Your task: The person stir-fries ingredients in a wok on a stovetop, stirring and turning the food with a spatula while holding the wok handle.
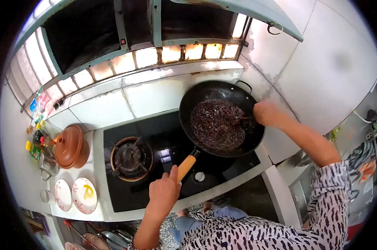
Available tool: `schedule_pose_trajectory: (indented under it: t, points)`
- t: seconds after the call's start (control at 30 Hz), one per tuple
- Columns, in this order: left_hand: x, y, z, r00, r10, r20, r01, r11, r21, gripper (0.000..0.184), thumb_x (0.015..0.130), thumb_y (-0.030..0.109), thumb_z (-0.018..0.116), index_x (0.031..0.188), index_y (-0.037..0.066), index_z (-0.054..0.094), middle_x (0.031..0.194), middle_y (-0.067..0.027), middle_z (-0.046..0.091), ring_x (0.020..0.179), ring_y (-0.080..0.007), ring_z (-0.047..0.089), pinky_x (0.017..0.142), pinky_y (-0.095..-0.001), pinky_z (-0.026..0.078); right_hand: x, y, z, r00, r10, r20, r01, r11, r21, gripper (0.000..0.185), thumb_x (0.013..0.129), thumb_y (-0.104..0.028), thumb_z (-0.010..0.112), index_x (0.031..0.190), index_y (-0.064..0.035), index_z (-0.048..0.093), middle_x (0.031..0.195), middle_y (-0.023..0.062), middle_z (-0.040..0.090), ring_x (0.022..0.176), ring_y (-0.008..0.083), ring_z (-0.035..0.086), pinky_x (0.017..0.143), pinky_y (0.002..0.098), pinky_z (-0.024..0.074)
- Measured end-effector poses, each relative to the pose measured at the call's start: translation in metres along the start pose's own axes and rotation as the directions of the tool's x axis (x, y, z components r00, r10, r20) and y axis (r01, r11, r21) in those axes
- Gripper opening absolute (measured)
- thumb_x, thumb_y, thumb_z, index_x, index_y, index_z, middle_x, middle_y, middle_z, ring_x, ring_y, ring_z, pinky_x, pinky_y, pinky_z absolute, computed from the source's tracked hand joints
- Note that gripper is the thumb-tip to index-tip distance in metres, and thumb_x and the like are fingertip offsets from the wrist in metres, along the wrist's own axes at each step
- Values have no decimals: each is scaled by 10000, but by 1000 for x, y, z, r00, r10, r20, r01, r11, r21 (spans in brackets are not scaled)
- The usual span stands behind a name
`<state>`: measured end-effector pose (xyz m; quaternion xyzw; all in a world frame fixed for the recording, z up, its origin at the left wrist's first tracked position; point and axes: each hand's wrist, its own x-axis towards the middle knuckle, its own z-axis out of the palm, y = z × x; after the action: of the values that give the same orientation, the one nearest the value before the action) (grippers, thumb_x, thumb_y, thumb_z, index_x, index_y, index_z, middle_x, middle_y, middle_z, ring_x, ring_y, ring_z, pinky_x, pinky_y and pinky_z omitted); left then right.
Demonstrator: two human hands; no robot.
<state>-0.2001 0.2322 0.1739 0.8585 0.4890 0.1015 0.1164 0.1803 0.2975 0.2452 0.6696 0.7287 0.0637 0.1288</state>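
My left hand (164,191) is closed around the wooden handle (186,167) of a black wok (213,88). The wok sits over the right side of the stove, and dark, bubbling food (217,125) fills its bottom. At the wok's right rim, my right hand (264,113) is closed on a dark cooking utensil (247,118) that reaches into the food. Most of that utensil is hidden by the hand and the food, so its exact kind does not show.
On the black glass stove (163,196), a bare burner (132,158) lies left of the wok, with a knob (199,176) in front. A lidded clay pot (71,146), a plate with something yellow (84,196), another plate (63,195) and bottles (33,149) stand at left.
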Motion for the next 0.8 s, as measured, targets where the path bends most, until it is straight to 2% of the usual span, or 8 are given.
schedule_pose_trajectory:
  t: [0.1, 0.27, 0.4, 0.5, 0.57, 0.6, 0.67, 0.8]
  points:
    - [1, -2, 2, 1000, 17, -14, -17, 1000, 14, 562, 660, 184, 649, 1162, 68, 425, 732, -112, 563, 565, -271, 583, 494, -351, 460, 11, -22, 5, 986, 151, -75, -155, 987, -50, 88, 652, -92, 543, 713, -33, 565, 698, 143, 589, 653, 298, 592, 578, 417, 467]
    - [3, 2, 1, 1000, -3, 1, 3, 999, 33, 557, 659, 189, 644, 1158, 65, 430, 712, -107, 562, 551, -269, 581, 486, -354, 455, -5, -35, -45, 990, -113, -86, 85, 956, -280, 39, 652, -64, 542, 640, -56, 578, 694, 121, 593, 652, 283, 595, 571, 391, 468]
    - [0, 1, 3, 1000, 5, -9, -4, 999, 45, 558, 659, 191, 644, 1159, 65, 430, 708, -104, 558, 548, -265, 577, 479, -348, 451, -19, -25, -93, 987, -150, -51, 127, 941, -313, 42, 636, -95, 566, 649, -63, 591, 709, 122, 596, 672, 293, 594, 574, 384, 468]
    - [0, 0, 3, 1000, 9, -19, -8, 999, 50, 563, 658, 193, 647, 1161, 66, 428, 712, -105, 556, 549, -262, 575, 479, -346, 450, -12, -4, -108, 984, -177, -17, 169, 960, -224, 43, 609, -103, 565, 613, -61, 578, 669, 116, 587, 641, 294, 582, 558, 380, 457]
    - [0, 0, 2, 1000, 12, -22, -11, 999, 51, 565, 658, 194, 649, 1162, 66, 427, 715, -106, 555, 550, -261, 575, 480, -345, 450, -2, 4, -112, 946, -47, 322, 99, 984, -149, 82, 560, -108, 532, 527, -36, 555, 581, 147, 545, 595, 292, 553, 515, 384, 419]
    - [0, 0, 2, 1000, 19, -22, -18, 999, 47, 567, 657, 193, 650, 1162, 64, 427, 718, -107, 555, 553, -263, 575, 482, -344, 451, -1, 8, -109, 946, -48, 321, 101, 983, -151, 82, 560, -108, 532, 527, -36, 555, 581, 147, 545, 595, 292, 553, 515, 384, 419]
    - [0, 0, 1, 1000, 16, -22, -15, 999, 45, 569, 656, 193, 651, 1162, 63, 426, 720, -108, 554, 555, -264, 576, 485, -343, 452, 6, 18, -94, 907, -149, 395, 136, 989, 60, 95, 543, -109, 530, 499, -27, 550, 565, 163, 531, 576, 299, 531, 520, 386, 406]
    - [-1, 2, 2, 1000, 17, -22, -16, 999, 30, 567, 658, 189, 651, 1161, 60, 423, 718, -109, 553, 559, -271, 576, 495, -350, 458, 24, 22, -40, 926, -260, 273, 265, 964, 20, 99, 563, -112, 531, 542, -21, 564, 604, 169, 553, 599, 304, 547, 540, 386, 426]
